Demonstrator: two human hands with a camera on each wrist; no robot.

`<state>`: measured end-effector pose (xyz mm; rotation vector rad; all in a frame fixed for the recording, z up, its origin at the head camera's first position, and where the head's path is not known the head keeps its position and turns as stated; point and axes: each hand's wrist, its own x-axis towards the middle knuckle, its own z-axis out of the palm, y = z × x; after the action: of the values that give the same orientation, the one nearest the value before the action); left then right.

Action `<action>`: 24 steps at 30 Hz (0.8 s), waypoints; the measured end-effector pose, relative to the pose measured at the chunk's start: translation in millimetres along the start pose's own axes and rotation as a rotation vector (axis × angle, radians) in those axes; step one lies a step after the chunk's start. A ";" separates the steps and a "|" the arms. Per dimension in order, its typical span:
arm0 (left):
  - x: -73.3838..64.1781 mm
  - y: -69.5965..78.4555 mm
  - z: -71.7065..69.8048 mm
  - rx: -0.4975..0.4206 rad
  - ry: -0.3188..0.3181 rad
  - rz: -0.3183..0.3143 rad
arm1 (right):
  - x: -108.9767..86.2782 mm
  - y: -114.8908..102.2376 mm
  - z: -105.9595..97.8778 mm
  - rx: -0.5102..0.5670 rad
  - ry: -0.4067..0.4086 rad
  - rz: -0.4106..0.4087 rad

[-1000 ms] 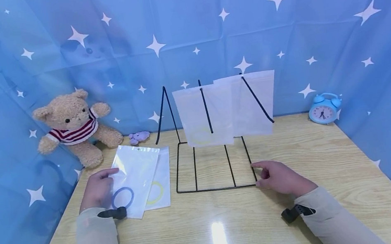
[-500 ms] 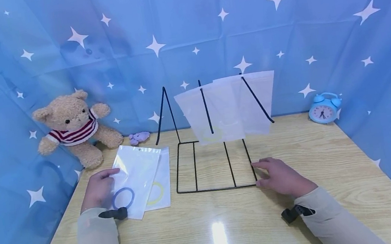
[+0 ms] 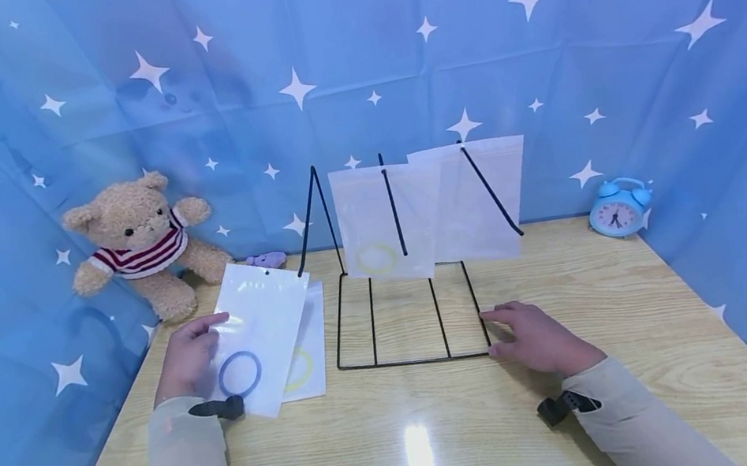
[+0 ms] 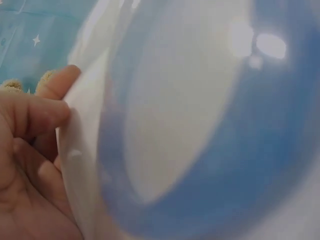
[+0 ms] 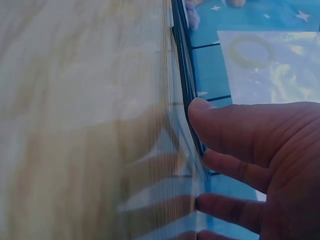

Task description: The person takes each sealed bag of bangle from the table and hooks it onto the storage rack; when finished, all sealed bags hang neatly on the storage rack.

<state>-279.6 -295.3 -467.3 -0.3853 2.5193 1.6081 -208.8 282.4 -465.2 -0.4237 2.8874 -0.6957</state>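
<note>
**Left hand pinches blue-ring bag; right hand at rack base**

The left hand (image 3: 188, 356) pinches the left edge of the blue-ring bag (image 3: 261, 328) between thumb and fingers. This bag is left of the black wire rack (image 3: 439, 316) and partly covers the yellow-ring bag (image 3: 311, 333). Its top right corner overlaps the tip of the rack's left hook in the head view; contact cannot be determined.

The right hand (image 3: 534, 334) has its fingers extended, tips touching the rack base at its right side.

2 bags hang on the rack: the middle bag (image 3: 364, 218), bearing a yellow ring, and the right bag (image 3: 463, 204).

Also on the surface (image 3: 566, 277): 1 teddy bear (image 3: 144, 233), 1 purple toy (image 3: 267, 260), 1 blue alarm clock (image 3: 617, 213).
</note>
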 end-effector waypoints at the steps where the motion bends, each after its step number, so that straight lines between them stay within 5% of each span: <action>1: -0.7 0.3 0.1 -0.019 0.007 0.014 | 0.0 -0.3 0.0 0.002 0.001 0.000; 6: -4.7 2.7 1.8 -0.100 0.032 0.064 | -0.4 -2.8 -0.5 0.007 0.009 0.007; 14: -6.7 9.9 4.4 -0.143 -0.033 0.212 | -1.5 -6.0 -1.9 0.022 0.015 0.006; 24: -18.4 29.2 6.3 -0.213 -0.106 0.271 | -0.5 -3.7 -0.9 0.031 0.013 0.017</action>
<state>-270.3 -275.3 -440.0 0.0260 2.4111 1.9452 -207.7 279.8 -462.7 -0.3914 2.8854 -0.7419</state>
